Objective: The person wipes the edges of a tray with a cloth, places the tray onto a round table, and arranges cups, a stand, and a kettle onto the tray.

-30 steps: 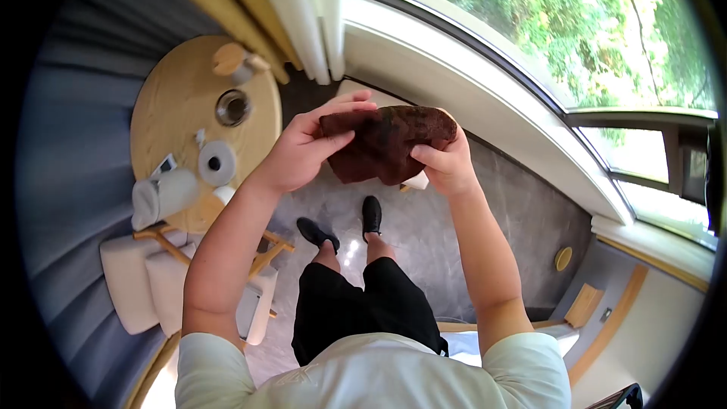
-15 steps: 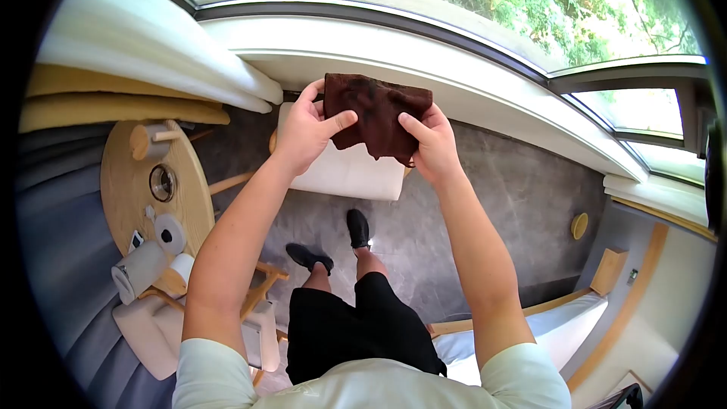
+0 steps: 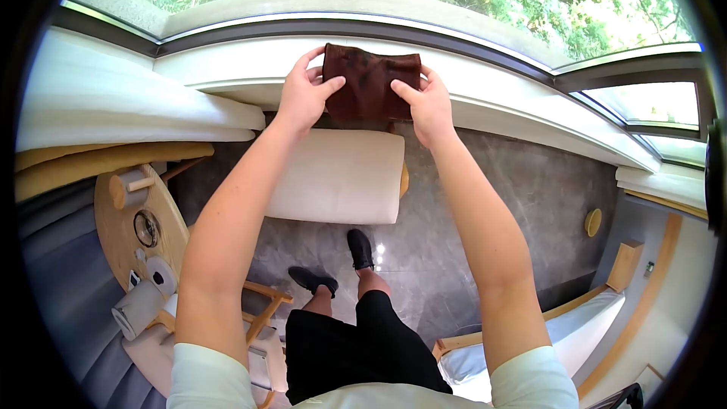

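Observation:
A dark reddish-brown cloth (image 3: 369,91) is stretched between my two hands, level with the white window sill. My left hand (image 3: 307,93) pinches its left side, thumb in front and fingers behind. On the opposite side, my right hand (image 3: 426,104) grips the cloth the same way, its fingers partly hidden behind the fabric. Darker patches show along the upper part of the cloth. Below it stands a cream cushioned stool (image 3: 337,182) with a wooden leg.
A long window with a white sill (image 3: 242,68) runs across the front; greenery lies outside. At left are white curtains (image 3: 129,117) and a round wooden table (image 3: 113,216) holding an ashtray-like glass bowl and a paper roll. A bed (image 3: 538,333) is at lower right.
Both hands have lifted the cloth higher in view, nearer the window. Its lower edge hangs straighter now. The view has tilted, showing more of the stool.

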{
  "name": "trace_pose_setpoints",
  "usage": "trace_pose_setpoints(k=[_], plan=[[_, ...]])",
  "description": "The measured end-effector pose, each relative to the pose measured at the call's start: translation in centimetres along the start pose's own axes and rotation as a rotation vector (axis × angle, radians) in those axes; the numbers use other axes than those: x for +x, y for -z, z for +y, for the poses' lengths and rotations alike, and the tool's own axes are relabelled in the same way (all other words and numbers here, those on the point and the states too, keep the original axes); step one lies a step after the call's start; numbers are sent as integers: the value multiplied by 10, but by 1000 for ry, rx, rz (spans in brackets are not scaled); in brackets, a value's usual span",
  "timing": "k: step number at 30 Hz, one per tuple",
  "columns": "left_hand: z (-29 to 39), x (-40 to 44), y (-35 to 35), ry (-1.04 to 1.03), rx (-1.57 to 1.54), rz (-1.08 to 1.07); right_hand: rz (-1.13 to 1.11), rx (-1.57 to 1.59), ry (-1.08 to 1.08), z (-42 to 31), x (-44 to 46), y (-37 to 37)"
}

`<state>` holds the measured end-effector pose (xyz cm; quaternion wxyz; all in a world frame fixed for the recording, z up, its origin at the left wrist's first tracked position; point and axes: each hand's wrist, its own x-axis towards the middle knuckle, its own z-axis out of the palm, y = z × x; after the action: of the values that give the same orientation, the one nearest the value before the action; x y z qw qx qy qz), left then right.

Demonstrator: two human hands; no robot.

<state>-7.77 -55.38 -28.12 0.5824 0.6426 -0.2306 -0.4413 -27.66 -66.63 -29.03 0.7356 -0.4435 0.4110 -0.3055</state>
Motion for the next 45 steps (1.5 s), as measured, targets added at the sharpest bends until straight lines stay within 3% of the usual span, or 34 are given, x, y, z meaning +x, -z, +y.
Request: trace_pose_setpoints(k=[6,8,11,13,15,16,20,27,36,45], plan=[[6,35,-9,-73,194,10,70,-19,98,9,43,5],[-19,48,-10,-211,323,86,182,-452,309,16,48,8],[-40,44,-10,-739,1112,325,266,-1063,625,26,48,16],[-49,44,-5,-691,1222,156,181,-1371,773,30,49,25],[-52,41,1,-624,1360,17,162,-1450,852,31,47,24],[-52,35,1,-668,1359,60,150,-1490,894,29,44,20],[-36,1,6,-736,1272,144,3,-1424,1082,13,23,-10],[27,-63,48,-623,1269,260,-130,-1382,1069,-21,-8,-93],[91,-158,151,-545,1250,498,-310,-1301,1200,-46,-59,-215],[130,-304,259,-477,1239,758,-512,-1165,1357,-45,-159,-347]])
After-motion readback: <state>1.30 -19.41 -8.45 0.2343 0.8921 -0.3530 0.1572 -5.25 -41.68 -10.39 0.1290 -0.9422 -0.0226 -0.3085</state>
